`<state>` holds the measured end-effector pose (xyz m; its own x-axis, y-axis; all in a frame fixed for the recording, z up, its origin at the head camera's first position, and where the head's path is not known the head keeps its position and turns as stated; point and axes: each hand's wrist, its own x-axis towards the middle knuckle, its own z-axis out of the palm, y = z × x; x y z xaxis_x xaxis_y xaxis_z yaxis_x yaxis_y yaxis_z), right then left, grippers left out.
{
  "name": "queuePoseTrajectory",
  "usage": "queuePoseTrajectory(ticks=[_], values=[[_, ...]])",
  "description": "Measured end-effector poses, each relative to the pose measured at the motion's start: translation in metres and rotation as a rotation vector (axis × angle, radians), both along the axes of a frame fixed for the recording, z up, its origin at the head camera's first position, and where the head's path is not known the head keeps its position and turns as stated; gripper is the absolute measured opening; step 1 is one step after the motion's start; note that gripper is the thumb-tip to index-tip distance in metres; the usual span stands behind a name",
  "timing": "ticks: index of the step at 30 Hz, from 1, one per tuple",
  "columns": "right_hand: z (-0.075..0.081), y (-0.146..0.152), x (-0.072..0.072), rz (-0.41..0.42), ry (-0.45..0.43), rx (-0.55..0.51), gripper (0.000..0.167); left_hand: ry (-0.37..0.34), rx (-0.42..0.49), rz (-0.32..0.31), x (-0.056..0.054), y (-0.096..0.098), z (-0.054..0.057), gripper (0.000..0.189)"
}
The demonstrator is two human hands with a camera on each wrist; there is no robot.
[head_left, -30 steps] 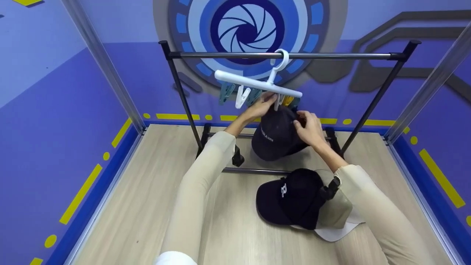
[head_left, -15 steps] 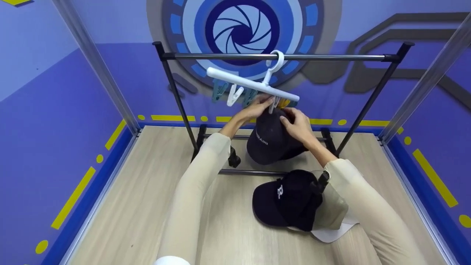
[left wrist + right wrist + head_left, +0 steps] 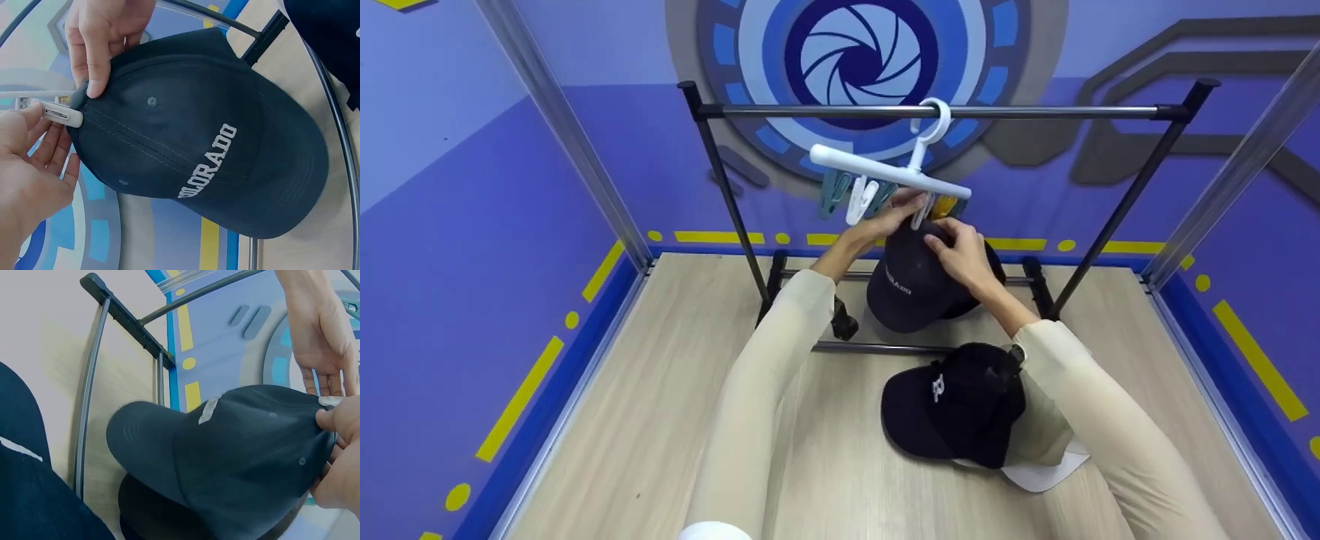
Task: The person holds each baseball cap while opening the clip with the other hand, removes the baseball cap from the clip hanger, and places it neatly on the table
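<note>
A dark baseball cap [image 3: 911,277] with pale lettering hangs brim-down below a white clip hanger [image 3: 885,169]. My left hand [image 3: 885,219] pinches a white clothespin [image 3: 64,114] on the hanger, its thumb on the clip's end. In the left wrist view, that clip's tip meets the edge of the cap's crown. My right hand [image 3: 966,259] grips the same crown edge beside the clip, with the thumb on the outer cloth. In the right wrist view, a second dark cap-like shape [image 3: 152,506] shows behind the held cap.
The hanger hooks over the rail [image 3: 1050,113] of a black garment rack. Teal, white and yellow clips [image 3: 943,206] hang along it. On the wooden floor [image 3: 660,420] lies a black cap [image 3: 975,405] overlapping a beige cap [image 3: 1039,427] and a paler brim [image 3: 1042,476].
My right hand has moved left along the cap's crown, closer to the white clip and my left hand. The left hand stays at the clip. The hanger has swung slightly.
</note>
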<state>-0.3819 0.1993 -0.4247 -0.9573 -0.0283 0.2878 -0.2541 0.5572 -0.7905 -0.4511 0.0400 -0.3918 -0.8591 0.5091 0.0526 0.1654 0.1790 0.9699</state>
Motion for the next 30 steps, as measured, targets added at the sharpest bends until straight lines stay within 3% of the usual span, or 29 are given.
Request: queuePoseTrajectory(ticks=[6,12,19,24,30], values=[[0.000,-0.005,0.003,0.011,-0.037,0.002,0.025,-0.015,-0.036,-0.050,0.001,-0.005,0.003,0.049],[0.000,-0.007,0.004,-0.008,-0.061,0.006,0.025,-0.055,-0.050,-0.057,0.004,-0.006,0.004,0.051],[-0.002,-0.006,0.006,0.002,-0.095,0.004,0.025,-0.033,-0.044,-0.025,0.007,-0.008,0.006,0.048],[-0.008,-0.006,0.010,0.029,-0.068,0.038,0.023,-0.048,-0.058,-0.009,0.008,-0.007,0.008,0.050],[-0.011,-0.006,0.014,0.042,-0.079,0.054,0.023,-0.043,-0.084,0.010,0.008,-0.008,0.004,0.051]])
